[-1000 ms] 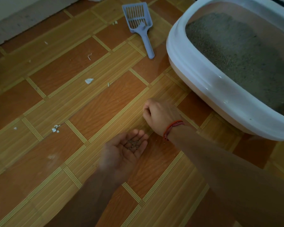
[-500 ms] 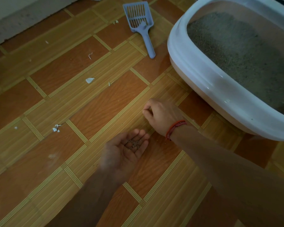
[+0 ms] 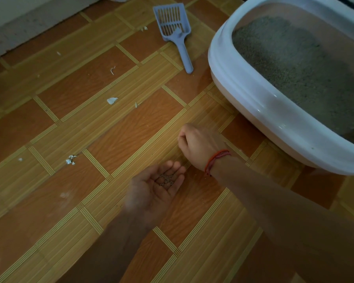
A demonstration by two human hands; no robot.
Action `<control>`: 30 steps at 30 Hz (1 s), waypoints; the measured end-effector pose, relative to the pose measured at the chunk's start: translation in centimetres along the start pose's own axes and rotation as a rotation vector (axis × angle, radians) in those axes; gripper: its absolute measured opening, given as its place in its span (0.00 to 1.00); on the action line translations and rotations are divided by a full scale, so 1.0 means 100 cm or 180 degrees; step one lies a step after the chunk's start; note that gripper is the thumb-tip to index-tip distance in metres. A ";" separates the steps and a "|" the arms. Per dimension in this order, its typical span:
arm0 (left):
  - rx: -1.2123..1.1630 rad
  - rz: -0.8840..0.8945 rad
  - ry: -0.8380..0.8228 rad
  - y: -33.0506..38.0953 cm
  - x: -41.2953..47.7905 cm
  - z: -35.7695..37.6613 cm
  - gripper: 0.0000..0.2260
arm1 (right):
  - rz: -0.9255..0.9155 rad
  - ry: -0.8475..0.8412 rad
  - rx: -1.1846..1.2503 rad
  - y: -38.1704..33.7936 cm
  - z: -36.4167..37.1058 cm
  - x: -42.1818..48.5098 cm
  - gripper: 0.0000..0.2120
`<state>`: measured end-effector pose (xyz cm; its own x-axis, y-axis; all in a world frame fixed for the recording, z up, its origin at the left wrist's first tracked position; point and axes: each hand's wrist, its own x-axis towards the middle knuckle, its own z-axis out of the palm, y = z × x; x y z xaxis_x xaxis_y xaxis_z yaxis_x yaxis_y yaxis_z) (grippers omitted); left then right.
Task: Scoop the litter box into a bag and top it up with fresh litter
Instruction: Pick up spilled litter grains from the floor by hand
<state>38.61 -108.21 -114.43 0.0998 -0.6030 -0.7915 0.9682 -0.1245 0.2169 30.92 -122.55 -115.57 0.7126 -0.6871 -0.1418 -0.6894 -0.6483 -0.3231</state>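
The litter box, full of grey litter, sits on the floor at the right. Just beside it lies the scoop, slotted head pointing away and handle toward the person. Nearer, the left hand lies palm up, relaxed, cupping grains. The right hand curls knuckles-up, and its grasp cannot be told. White scraps lie around.

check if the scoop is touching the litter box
Apart. The head view shows a strip of bare floor between the scoop handle's tip and the litter box rim.
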 end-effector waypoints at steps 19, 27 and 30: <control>0.0363 0.0132 -0.0307 -0.002 0.005 -0.010 0.16 | -0.0188 -0.0031 0.1039 -0.030 -0.003 -0.074 0.06; 0.0047 0.0062 -0.0122 -0.002 0.002 -0.003 0.14 | 0.0440 0.0197 0.0754 0.016 -0.012 -0.047 0.06; 0.0056 0.0041 -0.0104 -0.002 0.002 -0.004 0.14 | 0.0608 0.0227 0.0580 0.033 -0.012 -0.033 0.07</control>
<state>38.54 -108.05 -114.86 0.1044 -0.6301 -0.7695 0.9627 -0.1301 0.2372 26.15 -122.82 -115.05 0.5564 -0.8169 -0.1522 -0.7711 -0.4394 -0.4608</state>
